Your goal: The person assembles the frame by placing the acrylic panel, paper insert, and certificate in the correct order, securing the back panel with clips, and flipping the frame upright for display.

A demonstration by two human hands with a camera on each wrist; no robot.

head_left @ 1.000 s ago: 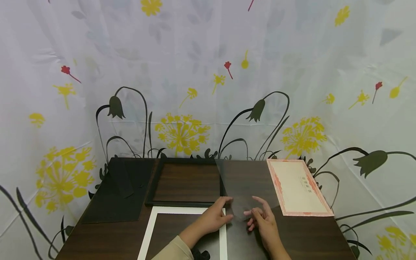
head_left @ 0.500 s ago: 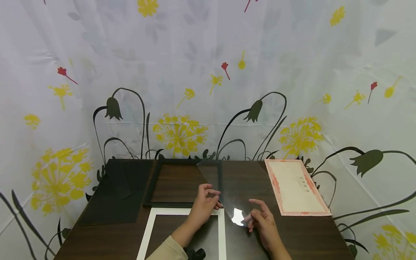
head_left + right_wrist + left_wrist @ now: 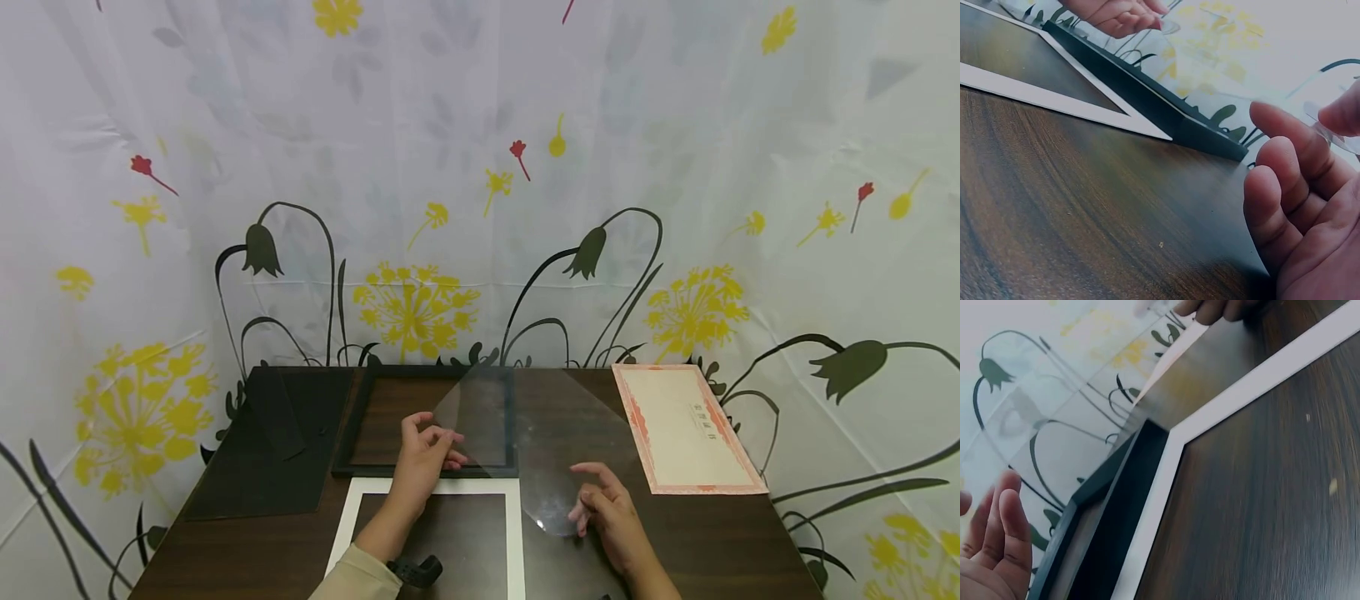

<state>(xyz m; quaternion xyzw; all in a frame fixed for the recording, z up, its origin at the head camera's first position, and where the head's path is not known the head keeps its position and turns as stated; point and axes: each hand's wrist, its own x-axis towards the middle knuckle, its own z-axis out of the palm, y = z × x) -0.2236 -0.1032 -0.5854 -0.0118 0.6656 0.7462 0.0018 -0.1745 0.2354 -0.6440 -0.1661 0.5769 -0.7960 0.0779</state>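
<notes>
A clear plastic sheet (image 3: 551, 433), tilted above the table, spans both hands in the head view. My left hand (image 3: 420, 458) pinches its left edge between thumb and fingers, over the front of a black picture frame (image 3: 382, 471). Lower down, my right hand (image 3: 615, 521) holds the sheet's near corner, where a glint shows. In the right wrist view the right hand (image 3: 1310, 212) has its thumb and index finger at the clear edge, other fingers bent. A white mat border (image 3: 514, 542) lies directly in front of the black frame, partly behind the left forearm.
On the left lies a black backing board (image 3: 247, 475) with a stand flap (image 3: 281, 417). A cream certificate with a red patterned border (image 3: 675, 425) lies at the right. Behind the dark wood table (image 3: 720, 550) hangs a flower-printed curtain (image 3: 480, 208).
My left hand has moved left and away from me, from the mat's right side to over the black frame, carrying the sheet's edge. The sheet has turned; my right hand stays nearly in place.
</notes>
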